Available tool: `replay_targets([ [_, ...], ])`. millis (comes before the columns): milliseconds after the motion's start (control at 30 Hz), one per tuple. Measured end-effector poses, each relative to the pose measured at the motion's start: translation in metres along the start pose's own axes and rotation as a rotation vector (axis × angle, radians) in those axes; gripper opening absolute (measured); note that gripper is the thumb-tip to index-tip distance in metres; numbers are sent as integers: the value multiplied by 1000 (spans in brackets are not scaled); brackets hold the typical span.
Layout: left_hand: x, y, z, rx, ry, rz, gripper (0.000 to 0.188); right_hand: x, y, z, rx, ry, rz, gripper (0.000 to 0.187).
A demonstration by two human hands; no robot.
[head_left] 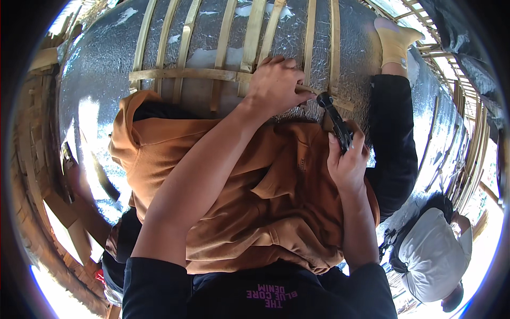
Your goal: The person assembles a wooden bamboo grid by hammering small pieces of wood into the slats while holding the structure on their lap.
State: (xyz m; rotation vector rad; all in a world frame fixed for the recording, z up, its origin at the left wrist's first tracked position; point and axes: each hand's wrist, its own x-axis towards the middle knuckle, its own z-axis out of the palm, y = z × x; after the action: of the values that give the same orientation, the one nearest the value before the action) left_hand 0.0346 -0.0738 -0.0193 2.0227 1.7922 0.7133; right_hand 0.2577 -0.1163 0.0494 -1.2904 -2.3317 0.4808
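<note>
Several thin wooden slats [223,37] run away from me side by side, crossed near me by a slat [183,74]. My left hand [276,82] closes over the right part of this crossing, its fingers curled around the wood and its thumb side toward the tool. Whether a nail is pinched there is too small to tell. In my right hand [348,157] is a black hammer [334,119], gripped by its handle. Its head is close beside my left fingertips, over the crosspiece [340,102]. A brown hooded garment [255,186] lies bunched across my lap, below both forearms.
Crinkled silver foil sheeting [106,48] lies beneath the slats. My outstretched leg, with a tan sock [394,45], borders the work on the right. Another person in a white top [435,255] is at the lower right. Woven bamboo [37,228] curves along the left.
</note>
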Motion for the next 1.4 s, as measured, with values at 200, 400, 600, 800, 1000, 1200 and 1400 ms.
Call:
replay_targets([
  [200, -2, -7, 2, -35, 27, 19, 33, 3, 2, -6, -41, -96, 16, 34],
  [400, 0, -5, -4, 28, -97, 5, 39, 3, 5, -1, -81, -218, 152, 34],
  [600, 2, 0, -3, 54, -64, -12, 37, -2, 6, -2, 62, 8, -19, 33],
  [800, -1, -2, -5, -26, -86, -65, 29, 9, -3, -7, 22, -56, 31, 28],
  [1000, -2, -6, 0, -7, -20, 30, 29, 7, 4, -1, -54, -317, 274, 31],
  [1200, 0, 0, -3, 46, -51, -16, 39, 3, -3, -6, 16, -128, 117, 29],
  [1400, 1, 0, -3, 50, -63, -26, 39, 6, -3, -8, 47, 13, -30, 26],
])
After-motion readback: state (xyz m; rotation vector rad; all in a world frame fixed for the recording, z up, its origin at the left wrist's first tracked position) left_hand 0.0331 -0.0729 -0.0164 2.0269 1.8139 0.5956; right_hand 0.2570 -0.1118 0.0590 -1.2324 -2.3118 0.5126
